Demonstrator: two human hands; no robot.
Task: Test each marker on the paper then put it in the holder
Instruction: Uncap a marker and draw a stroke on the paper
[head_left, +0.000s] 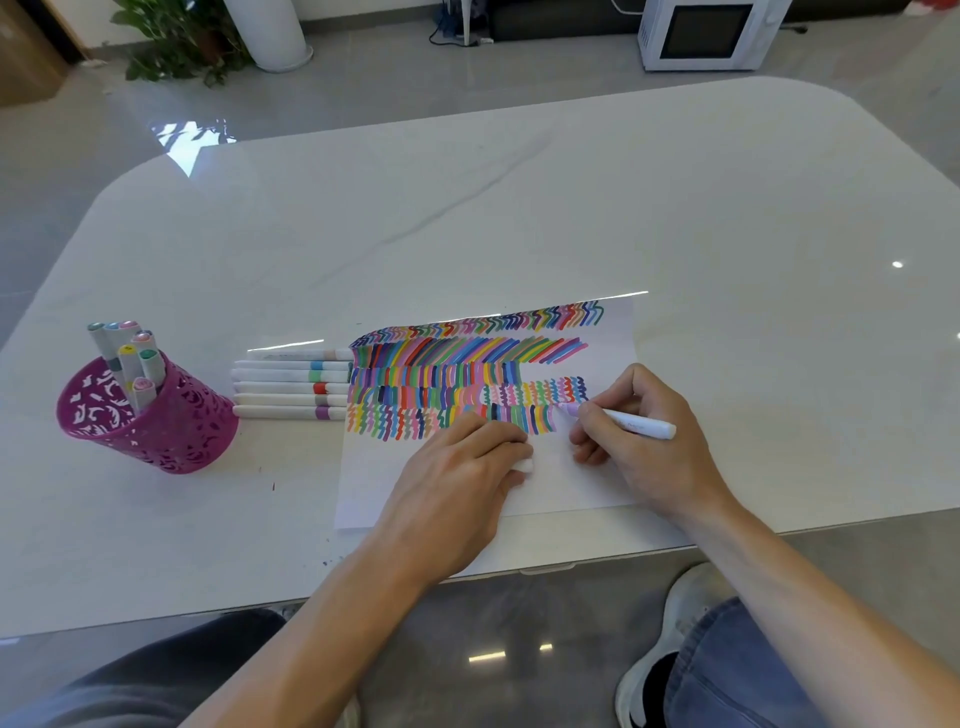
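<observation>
A white sheet of paper (582, 480) covered in rows of coloured strokes lies near the table's front edge. My right hand (639, 441) grips a white marker (636, 424) like a pen, its lilac tip touching the paper beside the lowest row. My left hand (457, 483) rests on the paper with fingers curled round a small white cap (524, 466). A purple cut-out holder (150, 415) stands at the left with several capped markers upright in it. Several more white markers (291, 387) lie in a row between holder and paper.
The white marble table (519, 208) stretches far behind the paper. On the floor beyond are a potted plant (176, 41), a white cylinder (270, 31) and a white microwave (711, 31). My knees and a shoe show below the table edge.
</observation>
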